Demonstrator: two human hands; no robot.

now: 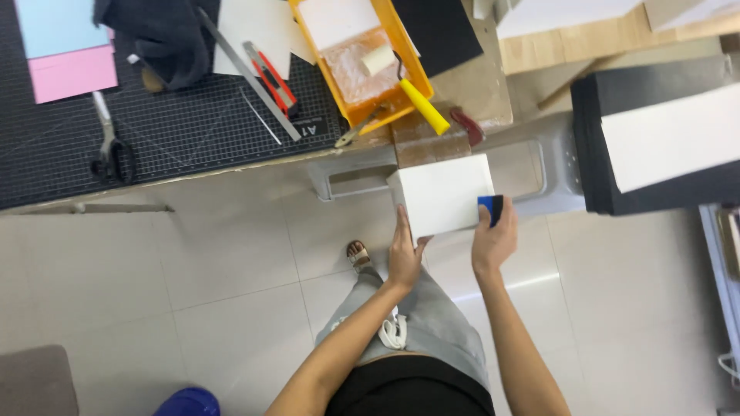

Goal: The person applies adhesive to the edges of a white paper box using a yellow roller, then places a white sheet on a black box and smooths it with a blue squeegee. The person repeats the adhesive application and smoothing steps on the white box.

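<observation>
Resting flat: plain white box (445,194)

View: I get one head camera, no second view to compare.
Facing: steeply down past my chest to the floor (193,254).
Near: my left hand (405,258) and right hand (493,243) at arm's length, mid-frame.
Far: table (193,139) edge along the top.
</observation>
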